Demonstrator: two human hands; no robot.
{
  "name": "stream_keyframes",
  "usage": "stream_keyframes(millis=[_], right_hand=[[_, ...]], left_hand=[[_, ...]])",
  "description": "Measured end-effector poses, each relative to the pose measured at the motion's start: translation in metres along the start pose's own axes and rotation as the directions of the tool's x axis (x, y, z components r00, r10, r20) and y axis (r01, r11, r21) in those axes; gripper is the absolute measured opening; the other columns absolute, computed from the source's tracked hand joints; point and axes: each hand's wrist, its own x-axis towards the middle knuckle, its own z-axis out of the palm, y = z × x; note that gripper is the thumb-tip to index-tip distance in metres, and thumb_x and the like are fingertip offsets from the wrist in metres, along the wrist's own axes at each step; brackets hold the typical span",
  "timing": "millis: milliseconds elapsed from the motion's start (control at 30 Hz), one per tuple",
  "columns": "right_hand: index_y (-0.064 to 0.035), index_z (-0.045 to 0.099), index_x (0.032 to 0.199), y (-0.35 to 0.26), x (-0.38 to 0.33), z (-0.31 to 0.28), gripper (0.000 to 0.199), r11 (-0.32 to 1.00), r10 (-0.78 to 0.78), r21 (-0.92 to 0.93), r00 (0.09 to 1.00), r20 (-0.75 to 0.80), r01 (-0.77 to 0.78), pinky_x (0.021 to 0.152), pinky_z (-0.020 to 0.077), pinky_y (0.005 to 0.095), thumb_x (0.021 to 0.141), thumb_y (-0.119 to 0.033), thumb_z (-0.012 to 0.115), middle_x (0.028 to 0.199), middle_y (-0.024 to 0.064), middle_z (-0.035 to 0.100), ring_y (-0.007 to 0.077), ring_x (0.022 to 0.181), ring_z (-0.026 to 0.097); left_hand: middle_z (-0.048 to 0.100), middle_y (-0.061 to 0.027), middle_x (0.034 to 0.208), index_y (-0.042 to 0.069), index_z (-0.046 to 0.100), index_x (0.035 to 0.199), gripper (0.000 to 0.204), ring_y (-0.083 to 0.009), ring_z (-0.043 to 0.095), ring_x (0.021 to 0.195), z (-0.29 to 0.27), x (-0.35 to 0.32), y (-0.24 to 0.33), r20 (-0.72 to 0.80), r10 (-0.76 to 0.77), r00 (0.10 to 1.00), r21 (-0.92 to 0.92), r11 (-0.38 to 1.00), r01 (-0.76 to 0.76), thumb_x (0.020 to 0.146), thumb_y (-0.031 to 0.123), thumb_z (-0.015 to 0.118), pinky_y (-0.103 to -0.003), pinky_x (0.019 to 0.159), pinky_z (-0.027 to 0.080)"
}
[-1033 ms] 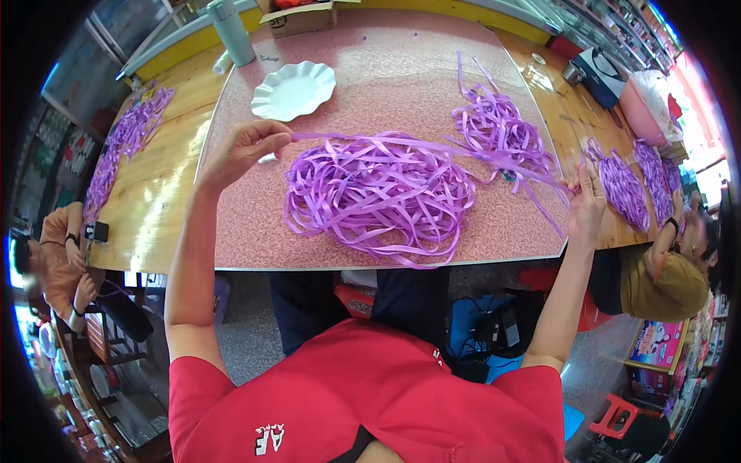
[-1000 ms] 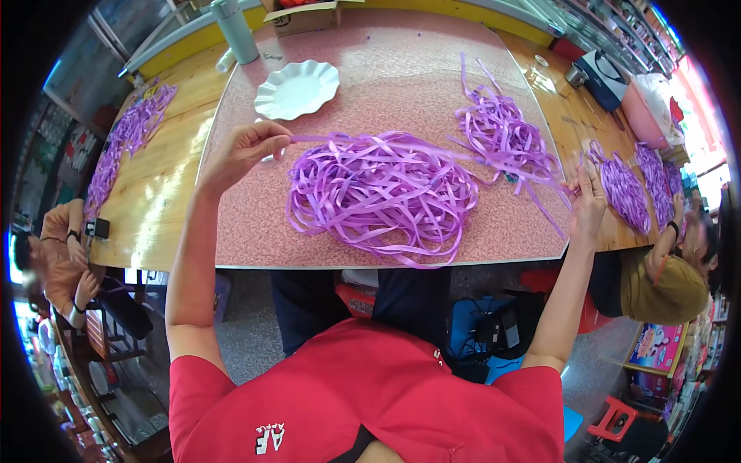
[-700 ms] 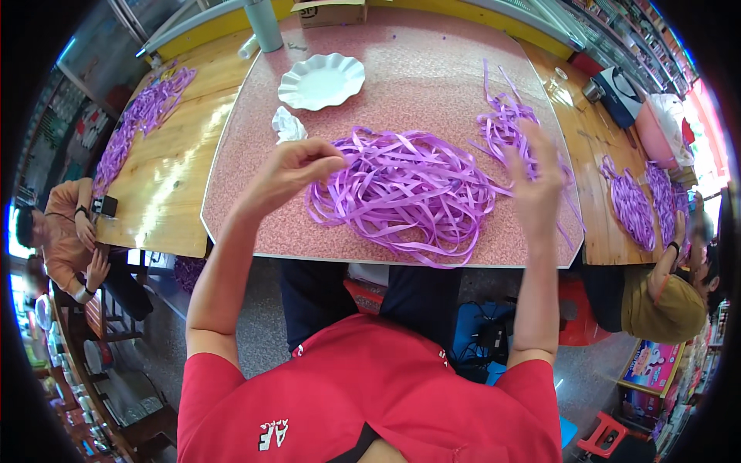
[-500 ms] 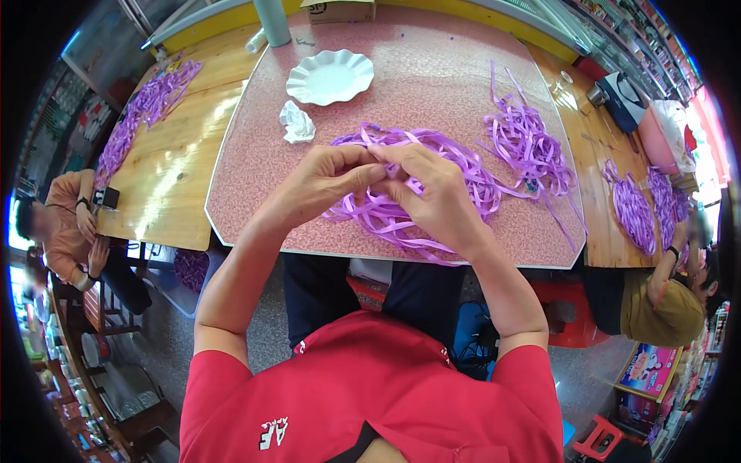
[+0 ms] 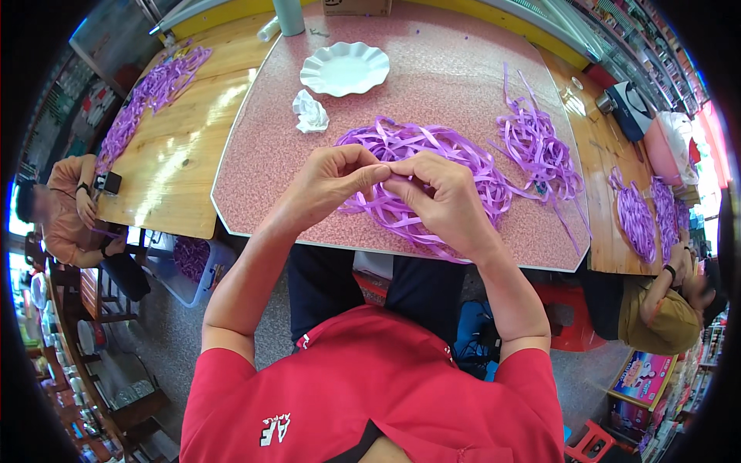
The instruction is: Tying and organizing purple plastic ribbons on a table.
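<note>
Both my hands meet fingertip to fingertip above a loose heap of flat purple ribbon (image 5: 463, 166) near the table's front edge. Thumb and forefinger of my left hand (image 5: 340, 177) are pinched together on ribbon. My right hand (image 5: 440, 189) pinches at the same spot from the other side, its fingers curled. Most of the pinched piece is hidden by the fingertips. Strands of the heap run beneath both hands and spread out to the right. A second tangle of purple ribbon (image 5: 540, 150) lies on the right part of the pink speckled table (image 5: 262, 185).
A white scalloped plate (image 5: 345, 69) and crumpled white tissue (image 5: 310, 113) lie farther back. Behind stand a pale green cylinder (image 5: 289, 17) and a cardboard box (image 5: 356, 7). Wooden tables flank mine, with more ribbon (image 5: 637, 220) and a seated person (image 5: 71, 204) at left, another (image 5: 660, 309) at right.
My view has shifted slightly, so the table and its things sit a little farther right. My hands stay pinched together; the right fingertips have curled in closer. The left co-worker's hands have moved apart.
</note>
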Motion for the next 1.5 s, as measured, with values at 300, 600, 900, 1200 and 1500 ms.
stream_keyframes(millis=[300,600,900,1200,1500], right_hand=[[0.0006,0.070,0.092,0.007,-0.004,-0.003,0.010,0.977,-0.208,-0.078,0.966,-0.155,0.198,0.063,0.0486,0.0253,0.082,0.003,0.071,0.085,0.0072,0.065,0.0132,0.075,0.063],[0.0003,0.068,0.093,0.016,-0.012,-0.003,0.016,0.913,-0.356,-0.264,0.923,-0.144,0.311,0.061,0.0510,0.0292,0.078,0.007,0.070,0.084,0.0098,0.063,0.0195,0.073,0.065],[0.0015,0.068,0.103,0.016,-0.016,-0.010,0.016,0.989,-0.026,0.137,0.985,-0.172,0.050,0.058,0.0419,0.0185,0.087,0.003,0.065,0.084,-0.0006,0.062,0.0037,0.070,0.055],[-0.0024,0.069,0.103,0.023,-0.013,-0.019,0.015,0.716,0.434,0.626,0.899,-0.054,-0.308,0.053,0.0339,0.0144,0.089,-0.008,0.070,0.078,-0.0030,0.064,-0.0011,0.061,0.047],[0.0010,0.069,0.102,0.024,-0.025,0.006,0.014,0.925,0.194,0.368,0.946,-0.259,-0.089,0.061,0.0421,0.0163,0.092,-0.009,0.068,0.084,-0.0007,0.067,0.0022,0.071,0.056]], left_hand=[[0.062,-0.0025,0.075,0.001,0.064,0.089,0.047,-0.0092,0.058,0.072,0.018,0.003,-0.006,-0.154,0.055,0.986,-0.133,0.988,-0.076,0.103,0.042,0.045,-0.024,0.069,0.046],[0.052,0.0027,0.076,0.003,0.059,0.089,0.039,-0.0064,0.046,0.071,0.047,0.004,-0.011,-0.151,0.170,0.974,0.089,0.983,-0.158,0.105,0.036,0.044,-0.023,0.065,0.040],[0.055,-0.0001,0.094,0.005,0.054,0.103,0.024,-0.0091,0.050,0.094,0.042,0.004,-0.018,-0.037,0.176,0.984,-0.081,0.980,-0.179,0.104,0.028,0.047,-0.026,0.086,0.041],[0.062,-0.0047,0.102,0.007,0.059,0.099,0.011,-0.0126,0.057,0.100,0.039,0.003,-0.017,-0.023,0.058,0.998,-0.535,0.843,-0.061,0.093,0.014,0.065,-0.029,0.093,0.043],[0.068,-0.0093,0.105,0.004,0.063,0.094,0.010,-0.0194,0.063,0.097,0.051,0.006,-0.017,-0.287,0.366,0.885,0.047,0.929,-0.368,0.086,0.001,0.069,-0.034,0.090,0.048]])
